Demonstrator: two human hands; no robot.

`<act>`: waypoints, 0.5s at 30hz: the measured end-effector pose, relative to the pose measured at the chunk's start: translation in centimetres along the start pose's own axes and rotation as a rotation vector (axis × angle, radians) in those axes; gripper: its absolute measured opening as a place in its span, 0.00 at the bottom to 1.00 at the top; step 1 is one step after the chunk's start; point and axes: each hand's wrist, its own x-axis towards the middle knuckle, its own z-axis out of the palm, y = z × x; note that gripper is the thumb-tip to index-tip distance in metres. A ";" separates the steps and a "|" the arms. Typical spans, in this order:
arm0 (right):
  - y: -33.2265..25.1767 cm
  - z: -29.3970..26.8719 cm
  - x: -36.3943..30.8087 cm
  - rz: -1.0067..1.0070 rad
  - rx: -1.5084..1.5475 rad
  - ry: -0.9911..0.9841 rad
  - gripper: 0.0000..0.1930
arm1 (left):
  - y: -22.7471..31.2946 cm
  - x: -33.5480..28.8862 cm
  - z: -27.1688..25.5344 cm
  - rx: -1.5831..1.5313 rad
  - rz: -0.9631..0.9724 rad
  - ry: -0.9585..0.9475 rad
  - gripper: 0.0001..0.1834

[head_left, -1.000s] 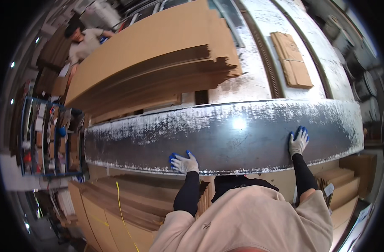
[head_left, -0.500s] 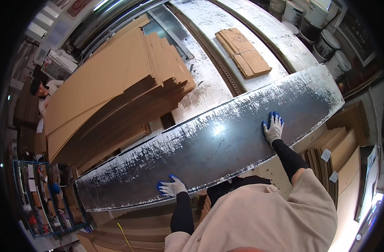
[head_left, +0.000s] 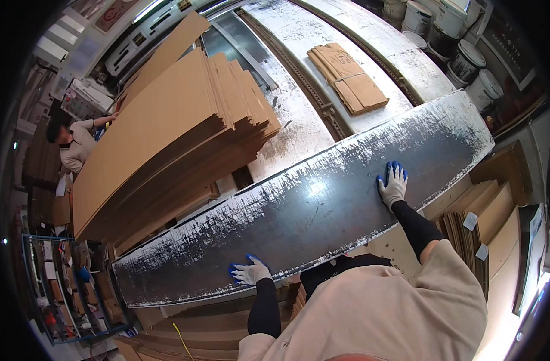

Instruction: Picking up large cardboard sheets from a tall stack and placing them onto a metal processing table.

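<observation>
Both my hands wear white gloves with blue fingertips and rest flat on a long metal table [head_left: 323, 210] with worn white paint along its edges. My left hand [head_left: 251, 272] lies near the table's front edge, left of my body, its fingers apart. Farther right and deeper onto the surface, my right hand [head_left: 393, 183] lies with its fingers spread forward. Neither hand holds anything. Beyond the table, to the left, is a tall stack of large brown cardboard sheets [head_left: 166, 126].
A tied bundle of folded cardboard [head_left: 350, 81] lies on the white machine bed behind. Buckets [head_left: 467, 63] stand at the far right. Cardboard sheets [head_left: 479, 222] lean at my right. A co-worker [head_left: 79, 141] is beyond the stack, near a blue-framed rack [head_left: 70, 289].
The co-worker has straightened up and now reaches an arm toward the stack. A top sheet stands raised at the stack's far end. My hands keep their places on the table.
</observation>
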 end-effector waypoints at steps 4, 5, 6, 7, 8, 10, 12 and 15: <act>0.0 0.2 0.0 0.002 0.005 0.004 0.35 | -0.3 0.1 0.4 0.019 0.005 0.008 0.40; 0.0 0.2 0.1 0.001 0.007 0.013 0.35 | -0.2 0.2 0.5 0.025 0.008 0.014 0.40; 0.0 0.1 0.0 0.002 0.007 0.011 0.35 | -0.2 0.2 0.5 0.022 0.006 0.008 0.40; -0.1 0.0 0.0 0.002 0.008 0.010 0.35 | -0.3 0.1 0.5 0.019 0.004 0.002 0.40; -0.1 0.0 0.0 0.002 0.008 0.010 0.35 | -0.3 0.1 0.4 0.015 0.000 -0.003 0.40; 0.0 0.0 0.1 0.004 0.006 0.008 0.35 | 0.0 0.1 0.3 0.012 0.000 -0.001 0.41; -0.1 0.1 0.1 0.003 0.007 0.008 0.35 | -0.1 0.1 0.3 0.014 -0.004 0.000 0.41; 0.0 0.1 0.0 0.002 0.008 0.010 0.35 | -0.2 0.1 0.3 0.018 -0.007 -0.002 0.41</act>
